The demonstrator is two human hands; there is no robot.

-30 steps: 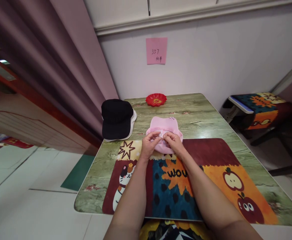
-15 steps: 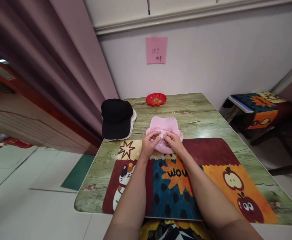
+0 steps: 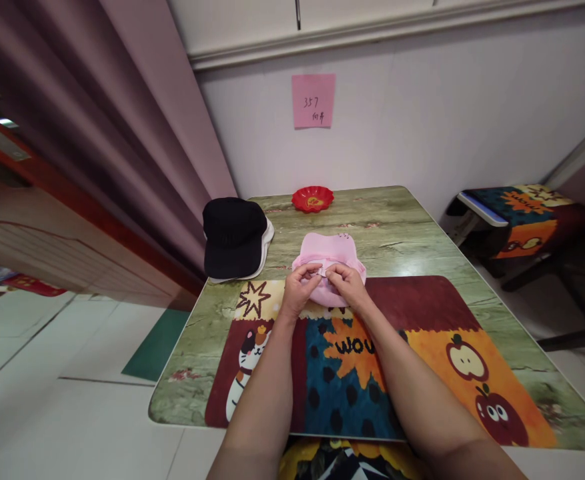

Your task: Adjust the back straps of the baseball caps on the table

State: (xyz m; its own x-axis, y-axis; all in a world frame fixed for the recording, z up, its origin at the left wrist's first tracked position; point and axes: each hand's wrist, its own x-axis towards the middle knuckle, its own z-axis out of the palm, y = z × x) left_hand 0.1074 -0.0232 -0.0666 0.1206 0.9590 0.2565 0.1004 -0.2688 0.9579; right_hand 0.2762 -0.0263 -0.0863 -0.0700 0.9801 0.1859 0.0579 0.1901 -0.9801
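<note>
On a green wood-patterned table, beside a stack of caps, a pink cap, brim toward the wall, is pinched at a small strap between the fingertips of the left hand and right hand.

Left hand, right hand partly hide pink cap.

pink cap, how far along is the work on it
Looks done: the pink cap is laid out, brim facing away. In hand: left hand and right hand pinch a small pale piece at it. Apparently left: finishing there and letting go. The black cap sits untouched; whether it needs work, I can't tell.
</note>
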